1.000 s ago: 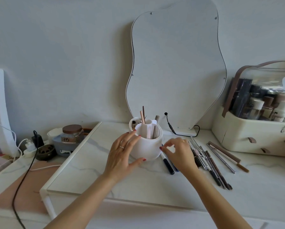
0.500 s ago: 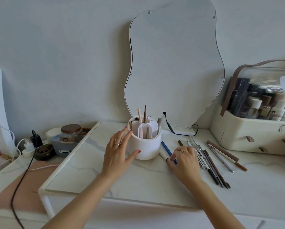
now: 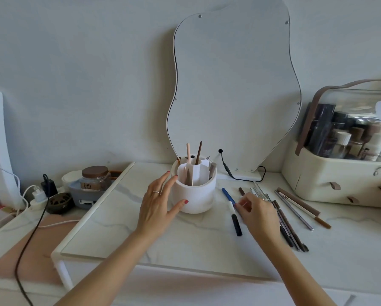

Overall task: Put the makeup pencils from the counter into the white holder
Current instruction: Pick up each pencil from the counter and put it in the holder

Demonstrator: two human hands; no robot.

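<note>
- A round, matte white holder (image 3: 194, 196) with inner dividers is shown on the marbled counter (image 3: 185, 246), before a wavy mirror (image 3: 233, 89).
- The holder's side is cupped by the left hand (image 3: 157, 208), fingers spread.
- Loose makeup pencils (image 3: 293, 206) are fanned out to the right, beside a cream organiser (image 3: 330, 184).
- The blue pencil (image 3: 228, 195) is touched by the right hand (image 3: 259, 214), fingers curled; a firm grip cannot be told.

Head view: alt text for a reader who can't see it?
A person's left hand steadies a white holder with a few pencils in it, while the right hand reaches for pencils on the counter: a blue one and a black-and-white one nearest. A wavy mirror leans behind.
</note>
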